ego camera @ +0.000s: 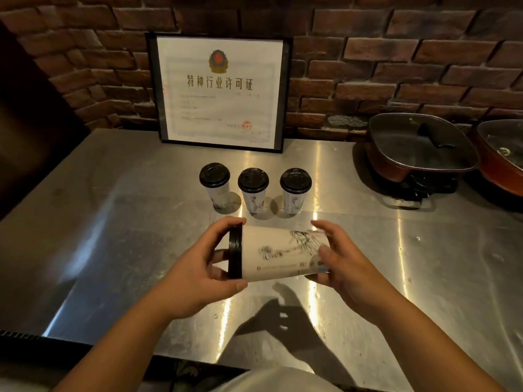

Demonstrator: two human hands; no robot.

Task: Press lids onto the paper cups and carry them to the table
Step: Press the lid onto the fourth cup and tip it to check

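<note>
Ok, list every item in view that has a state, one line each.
Held cup: on its side, lid on, above the counter.
Left hand: gripping the lid end.
Right hand: holding the base end.
Left cup: upright, lidded.
Middle cup: upright, lidded.
Right cup: upright, lidded.
Pan: covered by a glass lid.
Framed certificate: propped against the brick wall.
</note>
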